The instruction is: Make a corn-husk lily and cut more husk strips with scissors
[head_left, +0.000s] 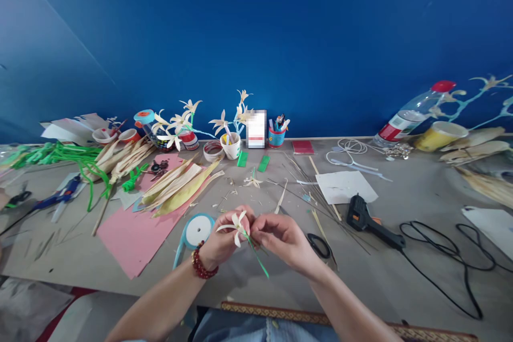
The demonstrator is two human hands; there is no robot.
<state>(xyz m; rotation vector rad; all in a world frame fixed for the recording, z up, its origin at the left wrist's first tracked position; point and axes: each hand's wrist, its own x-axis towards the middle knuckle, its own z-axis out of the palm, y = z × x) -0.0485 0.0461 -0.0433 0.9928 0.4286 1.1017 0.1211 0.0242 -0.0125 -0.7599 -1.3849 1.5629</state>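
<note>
Between my hands, over the front of the table, is a handmade flower with cream petals and a green stem slanting down to the right. My left hand is closed around it just under the petals. The thumb and fingers of my right hand pinch together at the top of the stem; whether they grip the stem itself or a small piece beside it is hidden. A roll of light blue tape lies left of my left hand, and black-handled scissors lie beside my right wrist.
Pink paper and dried husks lie to the left. A black glue gun with a looping cord is at right. Finished flowers stand in a white cup near the blue wall. Another flower lies mid-table. A bottle leans back right.
</note>
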